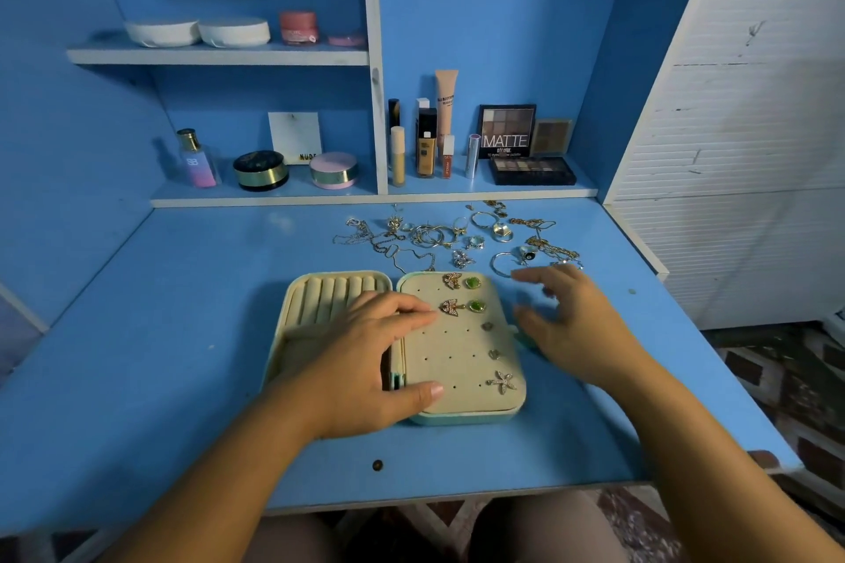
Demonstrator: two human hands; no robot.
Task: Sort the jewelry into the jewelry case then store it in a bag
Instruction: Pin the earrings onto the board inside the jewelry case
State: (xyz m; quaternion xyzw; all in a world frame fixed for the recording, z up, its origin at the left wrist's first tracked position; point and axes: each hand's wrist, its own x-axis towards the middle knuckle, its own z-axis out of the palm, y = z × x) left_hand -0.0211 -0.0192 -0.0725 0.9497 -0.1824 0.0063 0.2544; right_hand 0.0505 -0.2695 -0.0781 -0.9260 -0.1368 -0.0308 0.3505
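Note:
An open beige jewelry case (462,414) lies on the blue desk, ring rolls (334,293) on its left half, a perforated earring panel (457,357) on its right. Several earrings sit on the panel: two butterfly ones (450,293), two green ones (474,295) and a starfish (502,381). My left hand (366,361) rests flat across the case's middle, fingers and thumb touching the panel. My right hand (571,325) hovers just right of the case with fingers spread, holding nothing. Loose rings, chains and hoops (457,238) lie behind the case.
Cosmetics stand on the low shelf behind: a perfume bottle (196,160), round compacts (260,169), tubes (425,146) and eyeshadow palettes (530,169). White tins and a pink jar (297,27) sit on the upper shelf. A white slatted wall (740,151) bounds the right side.

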